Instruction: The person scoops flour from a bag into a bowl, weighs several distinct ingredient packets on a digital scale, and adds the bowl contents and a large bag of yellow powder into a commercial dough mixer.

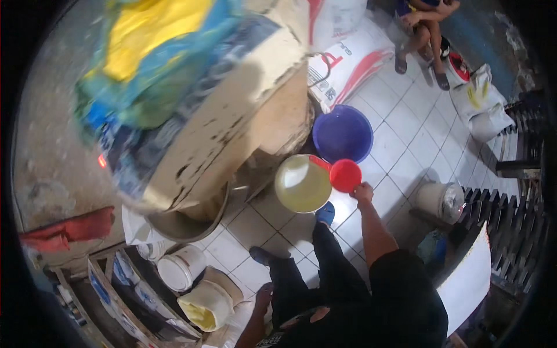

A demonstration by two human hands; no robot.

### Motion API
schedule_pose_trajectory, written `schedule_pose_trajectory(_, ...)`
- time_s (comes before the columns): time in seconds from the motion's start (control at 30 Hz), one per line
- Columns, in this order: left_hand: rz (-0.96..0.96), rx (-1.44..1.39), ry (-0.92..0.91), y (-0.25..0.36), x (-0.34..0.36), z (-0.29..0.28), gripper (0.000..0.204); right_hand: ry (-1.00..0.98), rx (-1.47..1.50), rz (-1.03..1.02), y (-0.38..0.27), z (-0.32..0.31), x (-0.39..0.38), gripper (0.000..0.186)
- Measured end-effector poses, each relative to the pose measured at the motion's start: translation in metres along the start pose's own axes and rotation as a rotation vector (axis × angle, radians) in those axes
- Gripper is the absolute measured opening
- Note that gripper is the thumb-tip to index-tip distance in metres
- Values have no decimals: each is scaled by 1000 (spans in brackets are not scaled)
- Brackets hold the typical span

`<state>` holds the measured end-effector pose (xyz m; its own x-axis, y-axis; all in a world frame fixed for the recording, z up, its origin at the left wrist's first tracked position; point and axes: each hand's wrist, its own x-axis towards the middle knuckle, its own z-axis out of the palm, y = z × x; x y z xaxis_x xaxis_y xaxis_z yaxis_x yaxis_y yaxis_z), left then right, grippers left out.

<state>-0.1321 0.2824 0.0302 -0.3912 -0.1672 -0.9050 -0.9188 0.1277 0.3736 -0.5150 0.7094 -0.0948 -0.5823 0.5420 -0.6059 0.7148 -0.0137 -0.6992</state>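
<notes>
White pail [303, 183] of pale yellowish liquid sits just left of the dipper, purple basin [343, 134] right behind both, then white sacks with red print [354, 64] past that. Main obstruction: the wood-topped table [226, 124], blurred, its corner jutting toward the pail; yellow and blue-green plastic bag [156, 46] heaped on top, large grey tub [197, 225] partly under its near edge. Person's right foot in a blue slipper [326, 213] is close against the pail's near side, so little room there. White bucket [178, 268] and wooden crate [125, 301] crowd the left; another white tub [436, 201] and a dark slatted rack [507, 232] line the right. Red dipper [344, 176] is at the pail's right rim, overlapping it from here; can't tell if they touch. Right hand [363, 194] has fingers closed on its handle. Long axis runs diagonally, handle end near-right toward the hand, bowl far-left, mouth up. Left hand [264, 296] hangs low by the left leg, finger state can't be told. Floor [409, 152] is white square tile, dark grout, glare patch near the dipper. Rough grey-brown concrete at left, second person [426, 29] seated far right.
</notes>
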Motion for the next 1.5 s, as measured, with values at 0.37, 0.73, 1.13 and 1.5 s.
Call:
schedule_pose_trajectory(0.37, 190, -1, 76, 126, 15, 71, 40, -1037, 454, 46, -157, 17, -76, 30)
schedule_pose_trajectory(0.73, 738, 780, 105, 98, 85, 35, 31, -755, -1543, -442, 137, -258, -148, 29)
schedule_pose_trajectory(1.13, 562, 558, 177, 83, 45, 55, 34, -629, -1288, -541, 83, -354, -166, 28)
schedule_pose_trajectory(1.5, 604, 358, 252, 228, 8, 204, 35, -632, -1174, -777, 24, -461, -18, 24)
